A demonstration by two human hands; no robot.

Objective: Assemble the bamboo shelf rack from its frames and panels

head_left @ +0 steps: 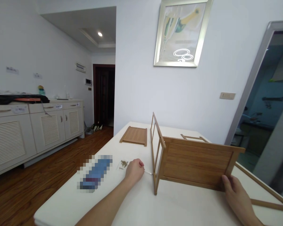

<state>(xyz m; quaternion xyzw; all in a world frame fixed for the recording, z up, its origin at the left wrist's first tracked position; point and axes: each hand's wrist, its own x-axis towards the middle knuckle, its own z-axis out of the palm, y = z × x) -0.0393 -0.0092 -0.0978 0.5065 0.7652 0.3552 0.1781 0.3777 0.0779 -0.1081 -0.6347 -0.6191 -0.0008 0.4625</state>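
Observation:
A partly built bamboo shelf (195,163) lies on its side on the white table (155,207): a flat panel joined to a ladder-like side frame (157,150). My left hand (135,170) is closed around a thin metal tool (148,172), whose tip points at the lower part of the side frame. My right hand (235,192) grips the lower right corner of the panel and steadies it. Just left of my left hand lies a small pile of screws (124,163) on a clear bag.
A second bamboo panel (134,135) lies flat at the table's far side. More frame pieces (193,137) lie behind the shelf, and a long bamboo rail (264,188) lies to its right. A blurred blue item (95,174) rests on the left of the table. White cabinets (33,128) line the left wall.

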